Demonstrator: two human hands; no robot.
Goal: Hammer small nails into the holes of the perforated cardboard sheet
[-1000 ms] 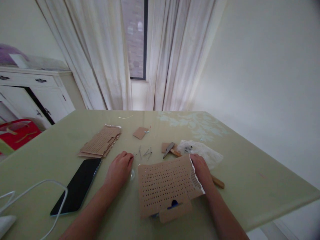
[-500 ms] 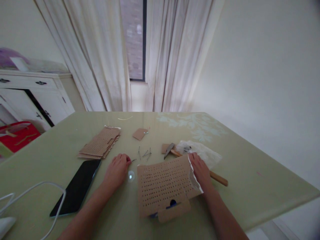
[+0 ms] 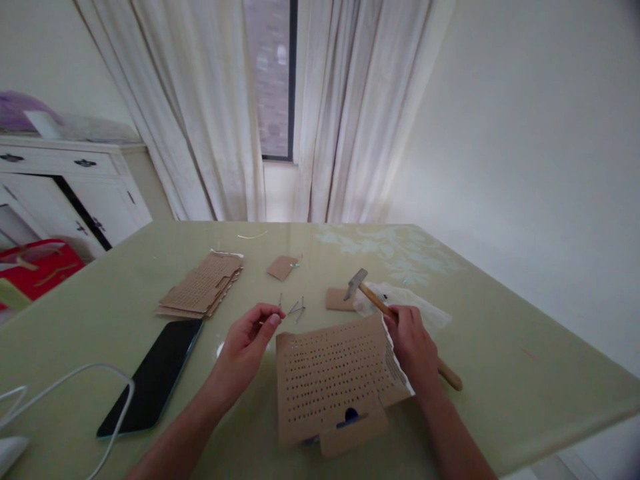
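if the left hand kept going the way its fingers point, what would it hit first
Probably the loose nails on the table. The left hand points up and right, its pinched fingertips just short of them. Depth is unclear, so it might pass above them.

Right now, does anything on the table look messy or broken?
A bit. The cardboard sheet by the hands is full of punched holes, and its right edge looks torn and ragged. Loose nails lie scattered on the table behind it. The right hand holds a hammer lifted off the table.
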